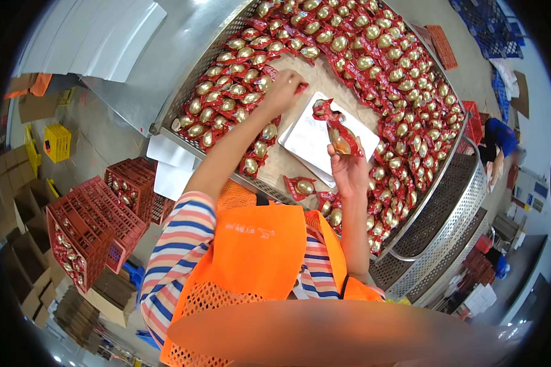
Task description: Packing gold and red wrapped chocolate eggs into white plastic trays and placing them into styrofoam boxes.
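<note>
My left hand (285, 89) is over the bare part of the tray, its fingers curled around a small red packet (302, 87) that is mostly hidden. Between the thumb and fingers of my right hand (350, 172) is a red-and-gold egg-shaped packet (343, 140), tilted above a stack of flat white rounded-corner boards (303, 130). Another packet (321, 108) lies on the boards, close to the held one. Rows of similar packets (236, 89) fill the left side, and many more are heaped at the back and right (404, 85). One lone packet (302, 186) rests near the front edge.
A perforated metal tray rim (195, 73) surrounds the packets. Red plastic crates (80, 234) holding packets stand at left, near a yellow crate (57, 142) and cardboard boxes (32, 250). Perforated metal trays (445, 220) are at right. A person in blue (500, 137) is farther right.
</note>
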`<state>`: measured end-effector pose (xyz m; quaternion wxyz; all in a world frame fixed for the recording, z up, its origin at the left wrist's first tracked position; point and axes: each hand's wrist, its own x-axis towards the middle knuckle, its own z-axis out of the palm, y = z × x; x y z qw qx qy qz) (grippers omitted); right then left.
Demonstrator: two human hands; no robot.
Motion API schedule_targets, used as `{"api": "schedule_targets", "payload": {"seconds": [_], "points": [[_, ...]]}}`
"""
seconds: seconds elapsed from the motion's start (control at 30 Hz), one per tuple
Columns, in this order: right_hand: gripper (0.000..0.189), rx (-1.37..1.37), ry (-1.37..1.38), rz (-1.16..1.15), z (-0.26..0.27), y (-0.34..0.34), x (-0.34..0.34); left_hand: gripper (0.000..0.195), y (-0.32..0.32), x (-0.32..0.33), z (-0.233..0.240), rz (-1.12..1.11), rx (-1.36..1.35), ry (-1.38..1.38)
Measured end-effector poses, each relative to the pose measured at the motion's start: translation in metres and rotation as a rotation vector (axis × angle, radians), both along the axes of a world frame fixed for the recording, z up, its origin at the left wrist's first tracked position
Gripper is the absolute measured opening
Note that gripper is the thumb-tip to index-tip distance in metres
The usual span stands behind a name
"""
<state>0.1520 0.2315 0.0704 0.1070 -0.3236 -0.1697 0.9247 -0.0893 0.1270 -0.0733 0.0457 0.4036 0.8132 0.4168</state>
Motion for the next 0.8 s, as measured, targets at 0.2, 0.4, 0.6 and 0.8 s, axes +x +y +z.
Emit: {"api": "schedule_targets", "payload": {"seconds": [0.2, 0.4, 0.6, 0.8], "points": [[0.044, -0.208, 0.001, -0.033, 0.002, -0.013, -0.012, 0.031, -0.007, 0.031, -0.066, -0.171, -0.447, 0.159], [0.046, -0.236, -0.054, -0.016, -0.005, -0.019, -0.015, 0.034, -0.022, 0.028, 0.037, -0.078, 0.107, -0.466], [0.061, -0.015, -0.095, 0.218, 0.014, -0.042, -0.023, 0.020, -0.074, 0.057, 0.169, -0.187, 0.288, -1.010], [0.069, 0.429, 0.056, 0.147, 0.078, -0.072, -0.039, 0.019, -0.106, 0.071, 0.217, -0.029, 0.370, -0.878]]}}
